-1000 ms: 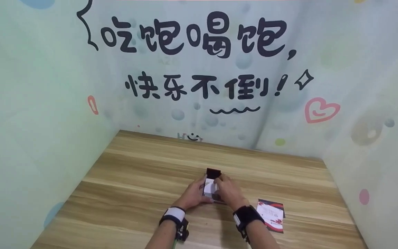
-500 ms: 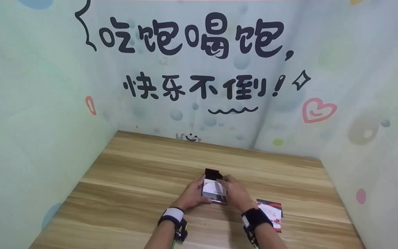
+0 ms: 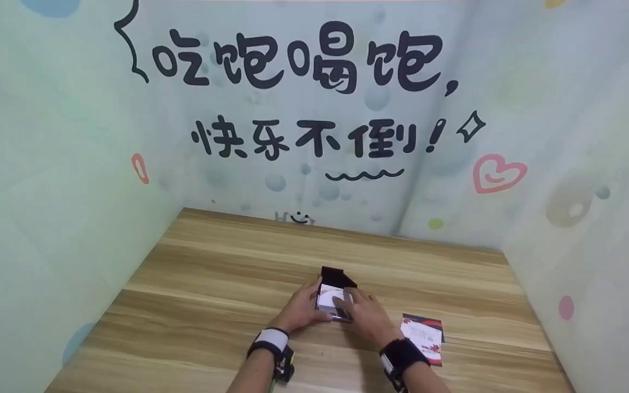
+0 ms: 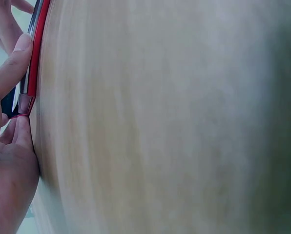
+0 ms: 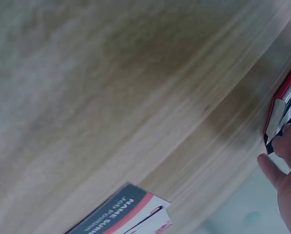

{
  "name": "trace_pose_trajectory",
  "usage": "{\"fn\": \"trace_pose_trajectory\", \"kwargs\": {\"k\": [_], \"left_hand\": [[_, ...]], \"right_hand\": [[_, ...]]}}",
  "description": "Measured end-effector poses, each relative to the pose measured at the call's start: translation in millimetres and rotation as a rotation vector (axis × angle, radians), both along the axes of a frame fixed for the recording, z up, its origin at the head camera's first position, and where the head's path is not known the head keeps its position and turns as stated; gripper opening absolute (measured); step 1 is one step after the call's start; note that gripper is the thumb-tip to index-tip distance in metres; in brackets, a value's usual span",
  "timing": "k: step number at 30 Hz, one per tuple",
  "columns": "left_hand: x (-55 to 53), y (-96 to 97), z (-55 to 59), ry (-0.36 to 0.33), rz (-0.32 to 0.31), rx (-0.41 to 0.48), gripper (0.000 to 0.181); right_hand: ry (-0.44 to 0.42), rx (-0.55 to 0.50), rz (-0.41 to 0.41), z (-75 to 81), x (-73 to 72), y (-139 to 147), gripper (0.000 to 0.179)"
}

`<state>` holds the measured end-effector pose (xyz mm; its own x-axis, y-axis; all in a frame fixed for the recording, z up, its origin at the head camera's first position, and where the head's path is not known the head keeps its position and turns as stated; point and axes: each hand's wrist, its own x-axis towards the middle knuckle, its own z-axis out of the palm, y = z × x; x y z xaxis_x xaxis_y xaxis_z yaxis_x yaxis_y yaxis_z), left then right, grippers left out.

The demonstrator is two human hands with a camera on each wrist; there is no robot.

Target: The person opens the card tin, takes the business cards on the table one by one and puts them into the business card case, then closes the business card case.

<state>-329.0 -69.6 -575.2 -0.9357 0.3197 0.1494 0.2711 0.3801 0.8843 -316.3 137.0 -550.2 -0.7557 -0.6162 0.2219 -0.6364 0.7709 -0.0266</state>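
Observation:
A business card case point(image 3: 337, 277), dark inside and red along its outer edge, stands with its lid flipped back near the middle of the table. White cards point(image 3: 330, 296) lie inside it. My left hand point(image 3: 300, 310) grips the case from the left, thumb at the near edge and fingers along the far side. In the left wrist view, that thumb lies against the red-edged case point(image 4: 39, 53). Over the right side, my right hand point(image 3: 372, 317) has bent fingers at the edge and a digit resting on the cards; the right wrist view shows its little finger point(image 5: 271, 170) sticking out.
To the right of my right hand lie loose business cards point(image 3: 423, 338), a white one overlapping a dark one point(image 5: 118, 212). The wooden table point(image 3: 227, 262) is bounded by pale printed walls point(image 3: 271, 180) at the back and both sides.
My right hand drew back from across the cards to the case's right edge, then came in over the cards again. The left hand keeps its grip.

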Motion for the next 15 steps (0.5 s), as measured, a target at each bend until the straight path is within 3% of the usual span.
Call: {"fn": "trace_pose_trajectory", "kwargs": {"k": [8,15], "left_hand": [[1.6,0.1,0.5,-0.019,-0.023,0.030,0.102],[1.8,0.0,2.1,-0.022,-0.040,0.063,0.102]], "right_hand": [[-0.002,0.054,-0.016,1.2,3.0,-2.6,0.047],[-0.016,0.006,0.022,-2.4,5.8,-0.3,0.051]]}}
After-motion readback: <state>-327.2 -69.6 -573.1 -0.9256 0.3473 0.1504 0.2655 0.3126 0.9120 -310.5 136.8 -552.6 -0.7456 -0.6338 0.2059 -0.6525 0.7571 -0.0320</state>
